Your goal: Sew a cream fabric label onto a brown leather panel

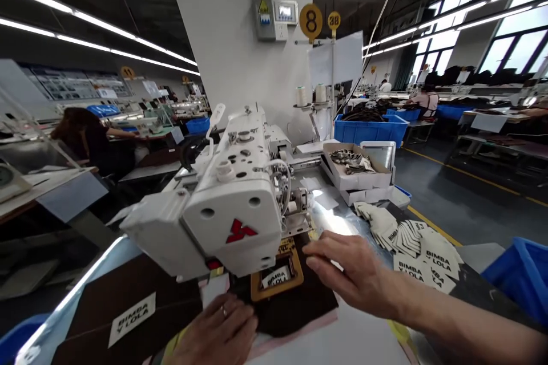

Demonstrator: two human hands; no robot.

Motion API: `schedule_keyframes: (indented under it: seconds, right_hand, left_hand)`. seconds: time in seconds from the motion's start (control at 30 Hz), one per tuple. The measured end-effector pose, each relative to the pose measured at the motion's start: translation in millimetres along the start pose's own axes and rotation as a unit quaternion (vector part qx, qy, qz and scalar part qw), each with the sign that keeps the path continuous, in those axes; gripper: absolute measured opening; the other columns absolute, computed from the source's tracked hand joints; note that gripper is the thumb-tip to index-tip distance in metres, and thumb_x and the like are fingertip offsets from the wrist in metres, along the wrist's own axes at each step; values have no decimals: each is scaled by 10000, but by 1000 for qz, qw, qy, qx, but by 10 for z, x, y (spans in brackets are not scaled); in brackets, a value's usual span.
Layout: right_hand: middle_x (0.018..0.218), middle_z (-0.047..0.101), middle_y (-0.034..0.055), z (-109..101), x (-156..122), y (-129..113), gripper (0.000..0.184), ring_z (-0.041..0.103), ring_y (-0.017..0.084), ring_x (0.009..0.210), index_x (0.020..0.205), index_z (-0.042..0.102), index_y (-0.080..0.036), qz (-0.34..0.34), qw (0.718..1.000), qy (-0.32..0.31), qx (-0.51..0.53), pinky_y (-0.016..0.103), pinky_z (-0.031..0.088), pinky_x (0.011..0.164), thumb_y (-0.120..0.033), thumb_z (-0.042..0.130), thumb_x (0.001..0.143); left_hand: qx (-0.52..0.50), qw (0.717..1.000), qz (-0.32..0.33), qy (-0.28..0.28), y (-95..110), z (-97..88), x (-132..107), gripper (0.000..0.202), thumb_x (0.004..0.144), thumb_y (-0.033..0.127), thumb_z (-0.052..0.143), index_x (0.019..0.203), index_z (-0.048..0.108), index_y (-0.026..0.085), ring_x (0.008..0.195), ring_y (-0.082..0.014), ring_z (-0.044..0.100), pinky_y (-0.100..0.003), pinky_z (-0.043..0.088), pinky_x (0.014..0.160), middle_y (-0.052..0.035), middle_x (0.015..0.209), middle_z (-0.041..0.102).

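A white sewing machine head (231,211) with a red emblem stands over a dark brown fabric piece (282,313). Under the head, a yellow-brown clamp frame (278,293) surrounds a white label (276,278) printed BIMBA Y LOLA. My left hand (220,325), wearing a ring, lies at the fabric's left side, left of the frame, fingers low and bent a little. My right hand (351,271) is just right of the frame, over the fabric's right edge. Its thumb and fingers are drawn together at the tips; whether anything is between them is hidden.
Another brown piece with a label (132,318) lies at left. Several loose labels (423,254) are spread on the right of the table, below a cardboard box (357,165) of small parts. Blue bins (522,276) stand at right. A person (89,142) sits at far left.
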State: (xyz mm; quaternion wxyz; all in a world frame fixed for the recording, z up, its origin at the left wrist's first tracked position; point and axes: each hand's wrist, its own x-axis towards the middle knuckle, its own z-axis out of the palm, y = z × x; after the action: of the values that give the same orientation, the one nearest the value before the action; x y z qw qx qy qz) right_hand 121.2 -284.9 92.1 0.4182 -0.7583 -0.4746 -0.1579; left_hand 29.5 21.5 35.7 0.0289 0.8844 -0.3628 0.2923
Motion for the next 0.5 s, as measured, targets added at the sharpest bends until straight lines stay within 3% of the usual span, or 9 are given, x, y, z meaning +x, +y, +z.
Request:
schedule_keyframes:
  seconds: [0.07, 0.13, 0.23, 0.33, 0.4, 0.5]
  right_hand:
    - [1036, 704, 83, 60, -240, 100, 249, 651, 212, 896, 1226, 696, -176, 9, 993, -103, -59, 339, 528, 789, -350, 559, 1112]
    - [1276, 684, 137, 137, -428, 168, 323, 649, 285, 1101, 1315, 669, -174, 9, 977, -177, -119, 439, 541, 935, -403, 602, 1096]
    - [1467, 614, 139, 264, -535, 240, 394, 589, 329, 1274, 1400, 632, -194, 28, 962, -213, -168, 514, 494, 1067, -416, 651, 1076]
    - [1388, 676, 96, 346, -479, 316, 190, 609, 285, 1245, 1231, 705, -210, 29, 963, -204, -173, 470, 488, 1060, -278, 577, 1108]
    - [1285, 722, 83, 351, -429, 355, 202, 635, 249, 1188, 1101, 715, -199, 18, 963, -206, -173, 447, 478, 1061, -185, 514, 1117]
    - [1250, 736, 77, 303, -424, 347, 201, 639, 219, 1194, 1107, 687, -182, -30, 961, -225, -159, 452, 418, 1151, -135, 492, 1117]
  left_hand:
    - [-7, 999, 24, -36, 29, -81, 67, 304, 1014, 68, 428, 1077, 665, 248, 913, -148, 689, -275, 471, 990, 33, 1002, 743]
    - [-11, 999, 5, -38, 57, -115, 111, 328, 1031, 60, 408, 1095, 670, 247, 917, -152, 679, -289, 470, 968, 33, 1020, 739]
    - [-16, 999, -31, -24, 107, -119, 156, 382, 1098, 87, 331, 1082, 681, 236, 934, -160, 665, -315, 457, 980, 24, 1012, 730]
    - [-7, 999, -14, -32, 139, -134, 198, 383, 1135, 137, 315, 1072, 682, 229, 921, -151, 650, -306, 446, 978, 26, 1000, 718]
    - [-2, 999, -11, -39, 146, -148, 215, 385, 1135, 138, 312, 1090, 683, 231, 932, -149, 646, -300, 445, 984, 20, 1019, 714]
    - [-6, 999, -21, -47, 144, -152, 205, 395, 1126, 126, 309, 1085, 687, 235, 932, -154, 651, -302, 452, 983, 22, 1017, 718]
